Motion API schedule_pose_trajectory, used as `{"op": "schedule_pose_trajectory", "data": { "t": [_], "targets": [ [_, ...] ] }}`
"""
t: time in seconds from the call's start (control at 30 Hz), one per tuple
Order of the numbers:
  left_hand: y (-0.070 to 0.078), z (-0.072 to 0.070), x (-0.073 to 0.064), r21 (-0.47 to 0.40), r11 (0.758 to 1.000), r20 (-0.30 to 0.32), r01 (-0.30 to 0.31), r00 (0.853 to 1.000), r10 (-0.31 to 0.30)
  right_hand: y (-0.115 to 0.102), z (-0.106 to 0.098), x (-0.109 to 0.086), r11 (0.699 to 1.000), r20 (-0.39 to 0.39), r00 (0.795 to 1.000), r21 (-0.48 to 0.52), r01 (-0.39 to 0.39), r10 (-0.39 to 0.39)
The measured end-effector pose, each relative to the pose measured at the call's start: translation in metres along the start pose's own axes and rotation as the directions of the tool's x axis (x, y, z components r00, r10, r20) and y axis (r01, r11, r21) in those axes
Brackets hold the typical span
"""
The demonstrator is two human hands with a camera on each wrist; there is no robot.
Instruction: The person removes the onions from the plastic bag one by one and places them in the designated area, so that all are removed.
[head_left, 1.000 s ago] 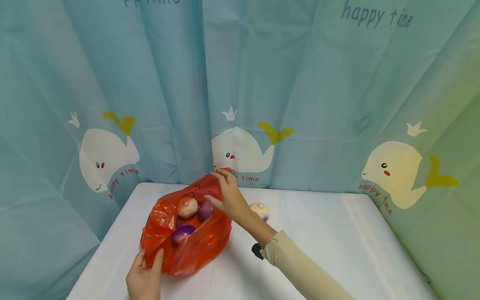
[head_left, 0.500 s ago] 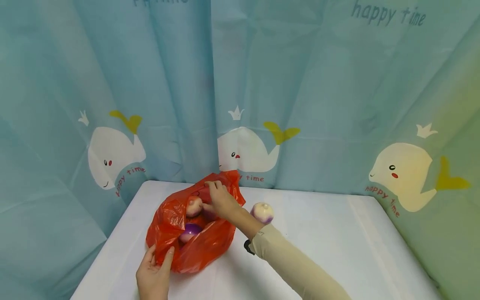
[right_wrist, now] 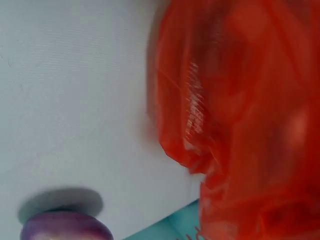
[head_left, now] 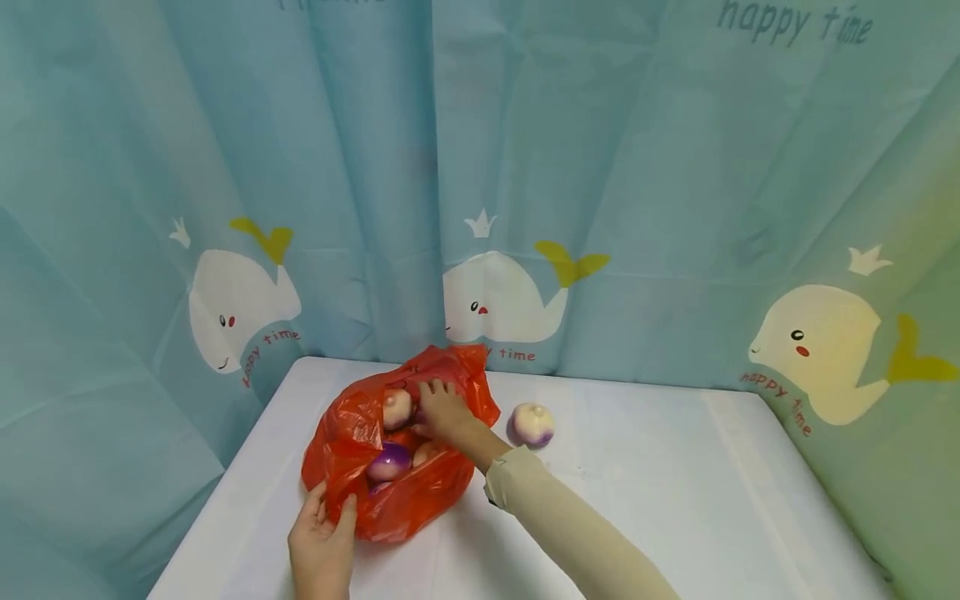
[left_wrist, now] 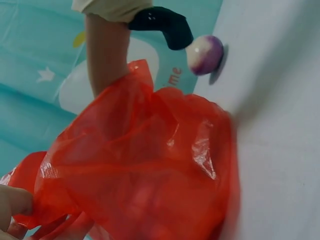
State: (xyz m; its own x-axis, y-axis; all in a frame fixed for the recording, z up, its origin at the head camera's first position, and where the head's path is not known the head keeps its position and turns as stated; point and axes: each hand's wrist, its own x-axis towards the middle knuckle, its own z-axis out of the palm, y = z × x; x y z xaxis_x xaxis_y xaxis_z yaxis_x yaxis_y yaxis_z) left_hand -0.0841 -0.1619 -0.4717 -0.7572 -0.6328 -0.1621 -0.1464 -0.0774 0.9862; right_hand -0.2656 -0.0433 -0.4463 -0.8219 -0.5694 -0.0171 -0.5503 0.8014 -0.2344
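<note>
A crumpled red plastic bag point(head_left: 341, 442) lies with its mouth open on the table's left half. Its near-left rim is pinched between the thumb and fingers of my left hand point(head_left: 322, 542). Several purple-and-white turnips sit inside, among them a pale one point(head_left: 396, 408) and a glossy purple one point(head_left: 390, 461). My right hand point(head_left: 447, 418) reaches in over the bag's right side, thumb and fingers curled round a purple turnip point(head_left: 419, 413) that it mostly covers. In the right wrist view the red plastic hides this hand. One more turnip point(head_left: 533, 425) rests on the table, right of the bag.
The white-covered table point(head_left: 645, 492) extends to the right of the bag. Behind it hangs a blue curtain point(head_left: 660, 208) printed with whales. A black wrist strap point(left_wrist: 162, 25) shows at the right sleeve in the left wrist view.
My right hand has gone from the bag's far rim down into its mouth, onto the purple turnip. The left hand still pinches the near rim. The whole view has shifted slightly.
</note>
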Motion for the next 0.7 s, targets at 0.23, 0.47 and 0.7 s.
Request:
{"op": "schedule_pose_trajectory", "data": {
  "t": [0.23, 0.47, 0.7],
  "targets": [
    [0.02, 0.001, -0.015, 0.014, 0.999, 0.024, -0.034, 0.999, 0.034, 0.006, 0.017, 0.002, 0.997, 0.01, 1.0, -0.079, -0.019, 0.02],
    [0.016, -0.001, -0.014, 0.028, 0.999, 0.027, -0.029, 0.999, 0.028, 0.005, 0.024, 0.003, 0.995, 0.03, 0.999, -0.09, -0.031, 0.034],
    [0.015, -0.001, -0.013, 0.031, 0.999, 0.034, -0.017, 0.999, 0.016, 0.004, 0.028, 0.003, 0.995, -0.038, 0.999, -0.096, -0.042, 0.038]
  ]
}}
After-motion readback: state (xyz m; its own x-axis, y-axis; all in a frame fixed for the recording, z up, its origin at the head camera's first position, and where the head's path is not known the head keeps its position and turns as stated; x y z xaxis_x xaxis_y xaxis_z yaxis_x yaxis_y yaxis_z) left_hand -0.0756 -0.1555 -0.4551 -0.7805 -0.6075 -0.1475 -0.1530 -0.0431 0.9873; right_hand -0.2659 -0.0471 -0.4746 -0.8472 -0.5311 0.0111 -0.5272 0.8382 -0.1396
